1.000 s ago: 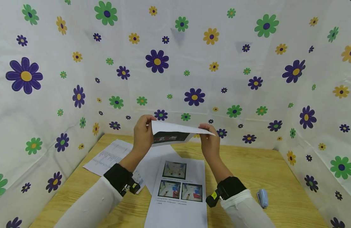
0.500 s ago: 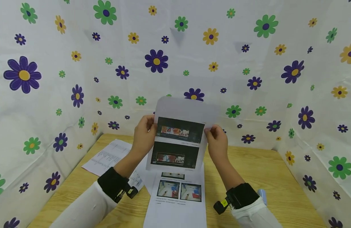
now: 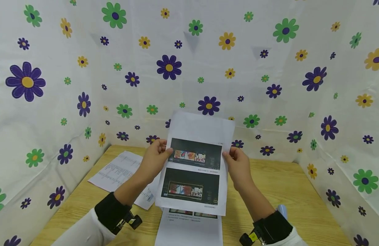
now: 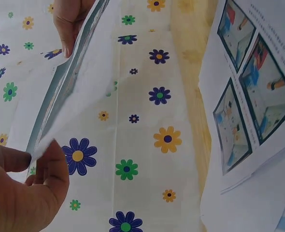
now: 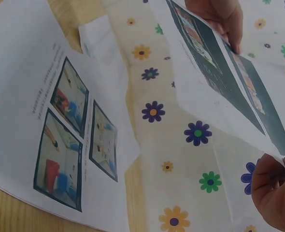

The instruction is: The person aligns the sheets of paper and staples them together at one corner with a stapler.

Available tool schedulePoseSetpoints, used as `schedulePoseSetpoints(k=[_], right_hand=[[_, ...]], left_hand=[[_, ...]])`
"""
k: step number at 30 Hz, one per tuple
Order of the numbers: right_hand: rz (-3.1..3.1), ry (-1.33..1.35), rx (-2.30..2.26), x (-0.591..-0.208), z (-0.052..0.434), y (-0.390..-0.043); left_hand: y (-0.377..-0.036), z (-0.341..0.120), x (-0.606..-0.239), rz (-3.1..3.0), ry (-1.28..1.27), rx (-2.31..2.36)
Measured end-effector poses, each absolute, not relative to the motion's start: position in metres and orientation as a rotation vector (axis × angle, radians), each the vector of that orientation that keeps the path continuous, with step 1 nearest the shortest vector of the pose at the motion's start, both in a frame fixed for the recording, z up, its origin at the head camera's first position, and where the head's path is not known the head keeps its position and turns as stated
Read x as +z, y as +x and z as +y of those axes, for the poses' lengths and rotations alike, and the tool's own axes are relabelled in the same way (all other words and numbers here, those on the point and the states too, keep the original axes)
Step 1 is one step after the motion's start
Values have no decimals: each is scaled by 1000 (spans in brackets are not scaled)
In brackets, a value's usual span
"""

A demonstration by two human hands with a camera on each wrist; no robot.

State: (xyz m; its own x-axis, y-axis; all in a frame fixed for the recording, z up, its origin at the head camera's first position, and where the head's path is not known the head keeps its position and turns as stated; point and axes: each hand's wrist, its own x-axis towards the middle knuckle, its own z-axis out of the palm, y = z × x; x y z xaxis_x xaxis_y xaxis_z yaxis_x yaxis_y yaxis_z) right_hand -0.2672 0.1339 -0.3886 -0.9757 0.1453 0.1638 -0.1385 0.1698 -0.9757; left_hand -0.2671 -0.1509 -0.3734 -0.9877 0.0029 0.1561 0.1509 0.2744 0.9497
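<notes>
Lowered since half a second ago, the printed sheet (image 3: 193,164) now hangs a little nearer the table, covering most of the pictures on the page lying below it, and both hands have come down with it. It sits in the lower middle of the head view, held upright and facing the person, between the two hands: the left hand (image 3: 152,160) pinches its left edge with thumb on the front, and the right hand (image 3: 238,165) pinches its right edge at about the same height (the wrist views show each thumb and fingers closed on the paper's edge). This sheet is thin, white, rectangular paper, slightly bowed, printed with two dark screenshot panels stacked one above the other. Beneath it on the table (image 3: 287,184), a pale wood-grain surface, lies a second white page (image 3: 189,229) with colour photos, and toward the left of the frame a page of dense text (image 3: 115,171). A wrinkled white cloth (image 3: 269,68) with purple, green and yellow flowers walls the table.
</notes>
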Motion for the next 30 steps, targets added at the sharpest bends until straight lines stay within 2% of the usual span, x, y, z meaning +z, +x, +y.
schedulePoseSetpoints(k=[14,30], right_hand=[[-2339,-45,1949,-402,133,-250],[-2508,-110,1859,-438,133,-251]], left_hand=[[-251,-160,-392,-2448,-176,-2022],[-248,-158,-428,-2599,-46,-1892]])
